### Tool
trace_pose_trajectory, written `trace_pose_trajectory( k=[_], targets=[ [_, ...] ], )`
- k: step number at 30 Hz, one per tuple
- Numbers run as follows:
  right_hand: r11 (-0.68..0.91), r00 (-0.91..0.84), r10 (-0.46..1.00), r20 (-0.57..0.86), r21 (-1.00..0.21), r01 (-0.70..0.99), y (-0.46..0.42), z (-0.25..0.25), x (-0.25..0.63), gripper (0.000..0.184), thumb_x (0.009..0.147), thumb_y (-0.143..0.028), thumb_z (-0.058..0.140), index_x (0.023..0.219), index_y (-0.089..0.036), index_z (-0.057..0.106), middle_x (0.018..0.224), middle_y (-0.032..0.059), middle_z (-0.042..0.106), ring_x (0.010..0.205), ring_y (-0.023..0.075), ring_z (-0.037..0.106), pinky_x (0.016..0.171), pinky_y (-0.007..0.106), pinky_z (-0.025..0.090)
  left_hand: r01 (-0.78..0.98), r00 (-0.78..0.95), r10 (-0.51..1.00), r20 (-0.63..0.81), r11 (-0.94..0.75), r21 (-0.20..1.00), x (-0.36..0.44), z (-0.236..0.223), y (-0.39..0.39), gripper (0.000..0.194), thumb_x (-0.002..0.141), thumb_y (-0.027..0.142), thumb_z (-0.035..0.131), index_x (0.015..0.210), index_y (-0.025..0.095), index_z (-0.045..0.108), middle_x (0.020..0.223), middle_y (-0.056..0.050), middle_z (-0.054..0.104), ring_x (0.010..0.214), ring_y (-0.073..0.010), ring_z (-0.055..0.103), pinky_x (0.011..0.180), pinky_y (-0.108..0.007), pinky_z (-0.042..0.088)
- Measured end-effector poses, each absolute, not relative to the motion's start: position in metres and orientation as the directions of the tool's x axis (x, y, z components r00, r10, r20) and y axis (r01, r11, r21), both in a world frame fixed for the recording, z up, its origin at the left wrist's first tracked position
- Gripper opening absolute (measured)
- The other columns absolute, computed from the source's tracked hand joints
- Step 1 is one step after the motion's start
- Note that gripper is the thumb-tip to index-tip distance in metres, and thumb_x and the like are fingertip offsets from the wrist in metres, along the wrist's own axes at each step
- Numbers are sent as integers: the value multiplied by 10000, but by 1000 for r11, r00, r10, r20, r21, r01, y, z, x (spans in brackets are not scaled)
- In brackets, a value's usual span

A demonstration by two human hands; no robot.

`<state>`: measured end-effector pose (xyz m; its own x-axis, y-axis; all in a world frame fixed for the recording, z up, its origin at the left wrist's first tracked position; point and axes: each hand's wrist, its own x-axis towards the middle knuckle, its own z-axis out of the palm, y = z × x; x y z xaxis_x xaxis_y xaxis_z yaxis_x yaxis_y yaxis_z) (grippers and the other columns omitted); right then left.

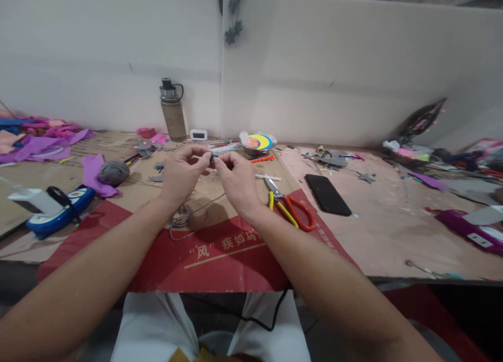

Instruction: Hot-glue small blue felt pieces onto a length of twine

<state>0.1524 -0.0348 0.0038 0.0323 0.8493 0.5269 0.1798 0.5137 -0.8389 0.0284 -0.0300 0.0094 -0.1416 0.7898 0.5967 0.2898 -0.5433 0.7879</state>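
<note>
My left hand and my right hand meet above the cardboard, fingertips pinched together. Between them is a small dark piece, too small to name. A thin grey yarn runs from beneath my right hand down to a loose coil of yarn. Beside my right wrist lie red-handled scissors and a yellow-handled tool, partly hidden by the wrist. Small grey felt-like scraps lie left of my left hand.
A grey yarn ball, water bottle, small digital clock and metal bowl stand behind and left. A black phone lies right. Power strips sit at both sides. Red printed cardboard covers the front edge.
</note>
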Motion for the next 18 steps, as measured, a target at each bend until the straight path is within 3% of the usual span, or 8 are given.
trace_pose_trajectory(
  k=[3,9,18],
  targets=[
    [499,37,859,511,-852,159,-35,5,152,178,835,-264,579,672,-193,578,658,-20,618,618,103,517,628,258,395,321,-144,779,610,-546,773,28,9,-29,76,803,245,648,788,178,679,655,-4,670,560,-101,621,471,-199,475],
    [479,37,871,489,-865,148,-35,6,153,160,837,-248,579,691,-184,584,678,-14,633,627,97,525,633,253,392,222,-146,801,581,-546,808,28,6,-24,78,792,255,659,776,180,673,639,-4,648,559,-104,604,437,-206,400],
    [480,49,868,493,-862,164,-34,5,153,163,834,-246,582,689,-173,590,677,-8,613,640,101,517,653,258,398,111,-121,838,532,-521,846,29,3,-23,78,786,258,653,758,185,646,681,-6,635,581,-115,612,448,-225,400]
  ],
)
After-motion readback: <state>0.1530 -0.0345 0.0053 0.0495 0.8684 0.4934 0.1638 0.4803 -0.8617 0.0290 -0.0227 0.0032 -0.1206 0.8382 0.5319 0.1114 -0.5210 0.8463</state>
